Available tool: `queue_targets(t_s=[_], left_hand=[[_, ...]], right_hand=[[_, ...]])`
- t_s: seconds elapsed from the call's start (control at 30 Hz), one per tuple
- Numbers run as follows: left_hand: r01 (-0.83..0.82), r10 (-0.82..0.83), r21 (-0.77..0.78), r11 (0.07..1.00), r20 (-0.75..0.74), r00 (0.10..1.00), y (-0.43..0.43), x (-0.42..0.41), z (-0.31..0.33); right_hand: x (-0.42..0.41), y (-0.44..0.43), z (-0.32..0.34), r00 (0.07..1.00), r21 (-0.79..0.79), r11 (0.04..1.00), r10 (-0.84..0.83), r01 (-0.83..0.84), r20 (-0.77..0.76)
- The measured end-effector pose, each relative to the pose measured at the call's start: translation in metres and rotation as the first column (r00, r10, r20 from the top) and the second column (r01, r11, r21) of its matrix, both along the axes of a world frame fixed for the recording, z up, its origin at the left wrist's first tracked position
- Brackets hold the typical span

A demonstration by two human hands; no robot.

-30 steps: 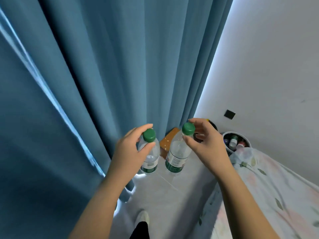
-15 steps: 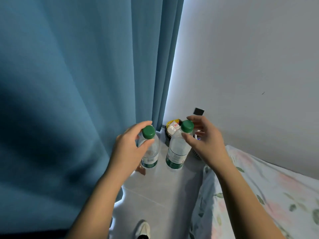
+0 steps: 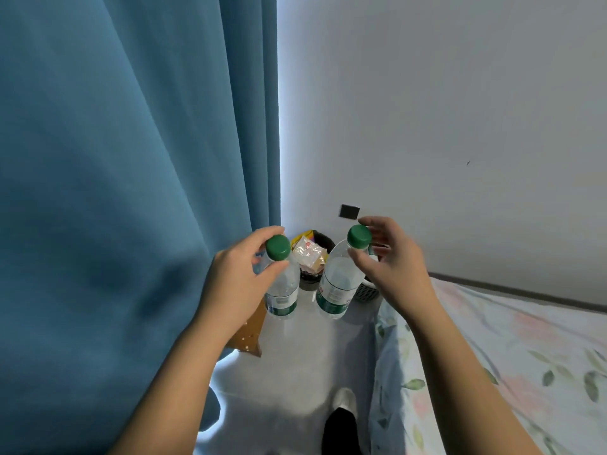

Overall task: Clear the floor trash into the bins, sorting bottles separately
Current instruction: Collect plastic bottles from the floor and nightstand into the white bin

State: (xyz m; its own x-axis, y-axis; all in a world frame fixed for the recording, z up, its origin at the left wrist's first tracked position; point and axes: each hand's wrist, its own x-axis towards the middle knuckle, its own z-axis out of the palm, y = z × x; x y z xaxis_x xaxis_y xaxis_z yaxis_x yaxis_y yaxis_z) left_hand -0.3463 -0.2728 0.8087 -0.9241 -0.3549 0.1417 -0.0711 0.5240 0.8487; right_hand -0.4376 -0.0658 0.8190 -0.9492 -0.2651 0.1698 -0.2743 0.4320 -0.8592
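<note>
Two bottles carried towards the bins. The curtain [image 3: 131,159] hangs close on the left and the bed [image 3: 525,339] crowds the right, leaving a narrow strip of floor [image 3: 305,356]; a forearm brushing either could probably jog a bottle loose. The dark bin [image 3: 325,239] already holds wrappers [image 3: 307,254], so a bottle released there would likely spoil the sorting. The white bin [image 3: 366,292] is mostly hidden behind the right hand and its contents cannot be told, so an aimed drop may strike its rim. The grips look the weakest point: the left hand [image 3: 236,290] pinches the left bottle [image 3: 282,290] at the neck between thumb and fingers, and the right hand [image 3: 394,267] pinches the right bottle [image 3: 335,284] likewise, its other fingers loosely spread. A smooth neck held this lightly may slip or swing. Each bottle hangs below its hand, clear of the floor, the right one tilted. In the view the dark bin shows between them. The left cap [image 3: 278,247] and the right cap [image 3: 359,236] sit just above the pinching fingers.
</note>
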Motion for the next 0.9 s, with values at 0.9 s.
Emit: queue_targets(t_s=[0.9], left_hand=[[0.193,-0.163,-0.109,0.975,0.238,0.958,0.135,-0.356,-0.121]], right_hand=[[-0.350,0.142,-0.120,0.994,0.311,0.949,-0.083,0.058,0.067]])
